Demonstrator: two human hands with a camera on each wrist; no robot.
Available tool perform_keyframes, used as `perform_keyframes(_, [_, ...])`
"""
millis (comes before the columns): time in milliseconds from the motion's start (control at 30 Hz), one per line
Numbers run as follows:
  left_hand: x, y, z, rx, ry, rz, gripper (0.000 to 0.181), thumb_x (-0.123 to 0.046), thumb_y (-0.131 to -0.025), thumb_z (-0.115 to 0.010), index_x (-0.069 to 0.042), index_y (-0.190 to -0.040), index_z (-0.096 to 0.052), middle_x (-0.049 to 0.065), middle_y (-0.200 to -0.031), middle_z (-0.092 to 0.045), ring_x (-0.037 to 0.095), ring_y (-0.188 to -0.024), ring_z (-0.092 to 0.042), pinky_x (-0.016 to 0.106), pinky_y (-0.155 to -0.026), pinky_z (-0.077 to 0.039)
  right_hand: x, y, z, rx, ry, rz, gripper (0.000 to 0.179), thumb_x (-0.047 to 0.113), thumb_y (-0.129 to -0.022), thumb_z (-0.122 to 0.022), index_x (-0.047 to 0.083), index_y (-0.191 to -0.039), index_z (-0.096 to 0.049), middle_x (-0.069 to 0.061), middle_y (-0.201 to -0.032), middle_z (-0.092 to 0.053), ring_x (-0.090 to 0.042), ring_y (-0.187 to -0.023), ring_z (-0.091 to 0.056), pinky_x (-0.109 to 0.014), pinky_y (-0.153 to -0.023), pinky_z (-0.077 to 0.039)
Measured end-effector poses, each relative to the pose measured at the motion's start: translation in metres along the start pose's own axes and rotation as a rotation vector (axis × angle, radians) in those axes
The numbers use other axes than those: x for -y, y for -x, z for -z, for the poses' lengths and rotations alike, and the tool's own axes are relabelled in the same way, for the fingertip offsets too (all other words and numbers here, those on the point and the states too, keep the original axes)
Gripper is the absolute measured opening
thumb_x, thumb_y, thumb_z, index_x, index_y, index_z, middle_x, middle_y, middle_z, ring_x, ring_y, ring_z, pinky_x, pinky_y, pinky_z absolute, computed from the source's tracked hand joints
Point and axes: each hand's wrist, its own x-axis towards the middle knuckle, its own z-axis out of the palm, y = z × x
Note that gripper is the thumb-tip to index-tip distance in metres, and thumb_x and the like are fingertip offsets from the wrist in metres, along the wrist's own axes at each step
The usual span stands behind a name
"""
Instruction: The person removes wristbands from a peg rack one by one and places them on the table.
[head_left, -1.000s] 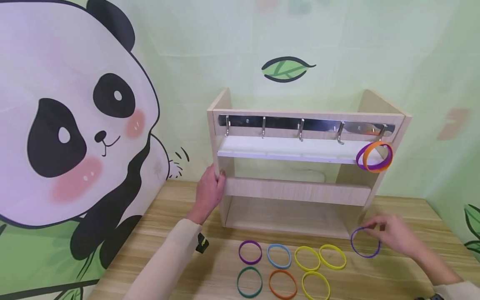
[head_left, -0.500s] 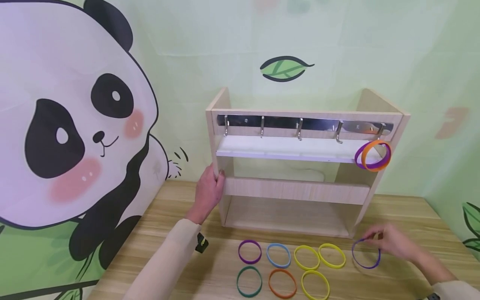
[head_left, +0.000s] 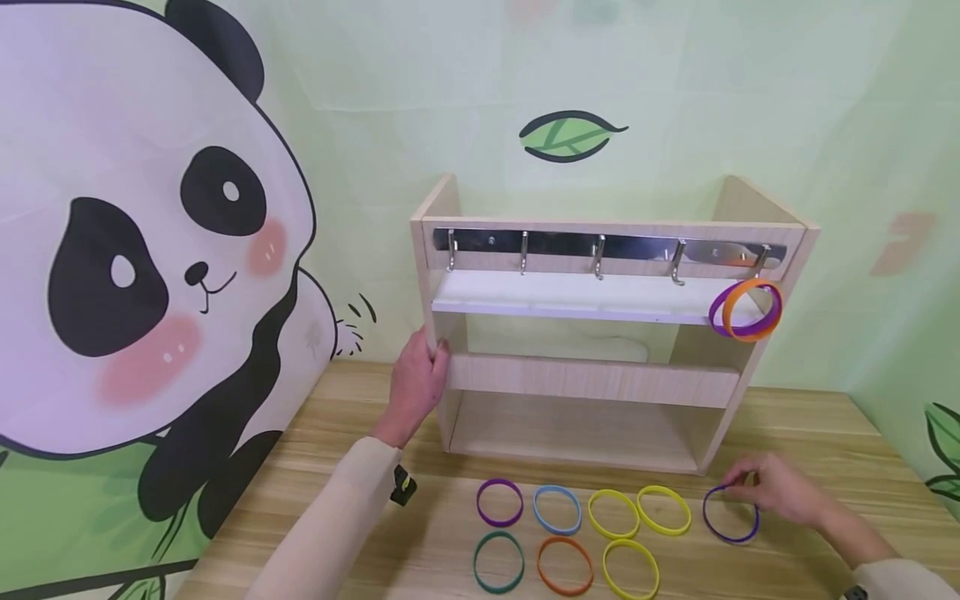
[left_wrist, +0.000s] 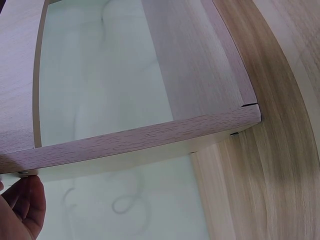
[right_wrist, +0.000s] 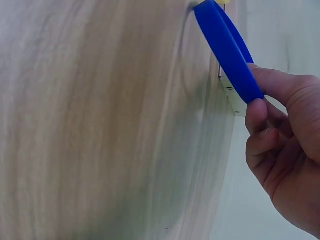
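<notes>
My right hand (head_left: 783, 493) pinches a blue silicone wristband (right_wrist: 227, 52) between thumb and fingers, low over the table to the right of the shelf. In the right wrist view the band is tilted, its far side close over the tabletop. My left hand (head_left: 417, 379) grips the left side panel of the small wooden shelf (head_left: 592, 379), thumb at the front edge. A metal rail with several hooks (head_left: 599, 258) runs across the shelf's upper front. From its rightmost hook hang an orange wristband (head_left: 727, 315) and a purple wristband (head_left: 715, 318).
On the table (head_left: 360, 408) before the shelf lie more wristbands in two rows: purple (head_left: 479, 507), light blue (head_left: 557, 532), green (head_left: 476, 567), orange-red (head_left: 566, 592) and several yellow ones (head_left: 632, 595). Behind stands a wall covering with a printed panda (head_left: 217, 367).
My right hand has lowered the blue wristband toward the tabletop, level with the back row of bands. The left hand keeps its grip on the shelf.
</notes>
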Motion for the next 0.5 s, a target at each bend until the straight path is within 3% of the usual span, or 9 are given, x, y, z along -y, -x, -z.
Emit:
perform_keyframes(233, [0.0011,0.0003,0.0,0.0,-0.002,0.008,0.036,-0.022,-0.106,-0.046,0.007,-0.122,-0.06,0.028,-0.111,-0.067,0.042,-0.096,-0.066,0.059,-0.082,-0.059,-0.0014,-0.0035,-0.0008,0.005,0.053,-0.03,0.008,-0.006,-0.083,-0.08,0.0,-0.087,-0.075,0.003,-0.079,-0.069,0.005,-0.07,-0.052,-0.022,-0.056,-0.048])
perform_keyframes(500, [0.0004,-0.0003,0.0007,0.006,0.004,0.003,0.035,-0.021,-0.106,-0.047,0.006,-0.123,-0.06,0.027,-0.109,-0.067,0.042,-0.095,-0.066,0.059,-0.081,-0.059,0.0019,-0.0093,0.0012,0.037,0.087,-0.133,0.004,0.0,-0.087,-0.079,0.001,-0.09,-0.076,0.002,-0.083,-0.071,0.003,-0.071,-0.053,-0.024,-0.06,-0.048])
